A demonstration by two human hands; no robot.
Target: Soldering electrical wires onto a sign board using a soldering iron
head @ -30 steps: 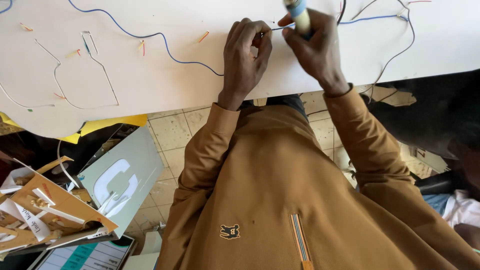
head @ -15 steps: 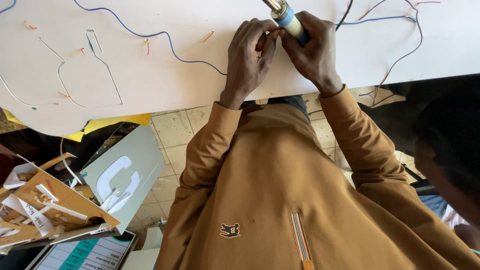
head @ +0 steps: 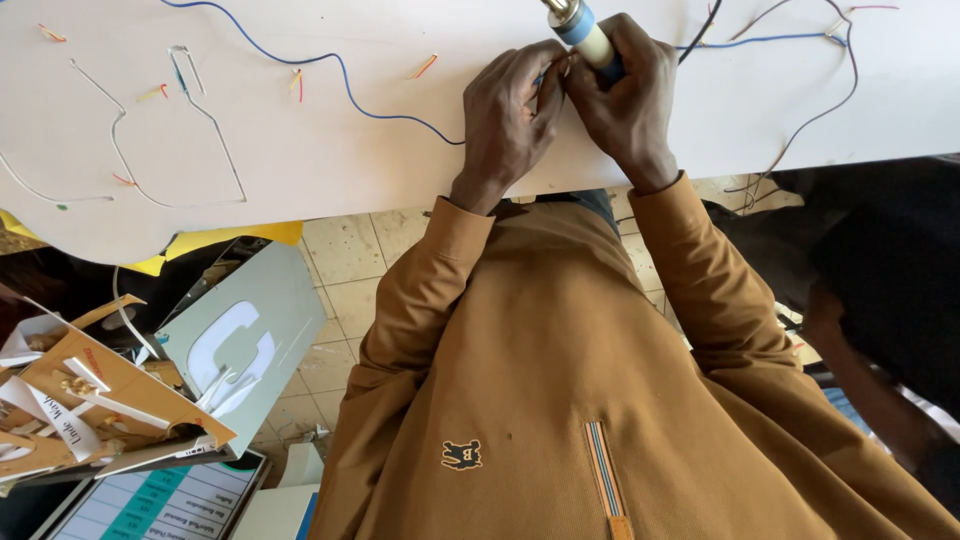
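Here the right hand [head: 625,95] grips a blue-and-cream pen-shaped tool [head: 588,35] at twelve o'clock on the white table [head: 330,140]. The left hand [head: 510,110] pinches a thin blue wire [head: 350,90]. The wire looks light and bendy; best held near its end.

A tan long-sleeved jacket [head: 560,380] with ribbed cuffs, a small dark animal-shaped chest patch [head: 461,455] and a striped zip tape [head: 603,468].

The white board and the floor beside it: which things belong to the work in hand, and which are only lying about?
In use:
- left hand, pinching the blue wire
- right hand, holding the blue-and-white tool
- white board

Lying about:
- bent white wire
- small orange wire scraps
- grey letter stencil
- cardboard box
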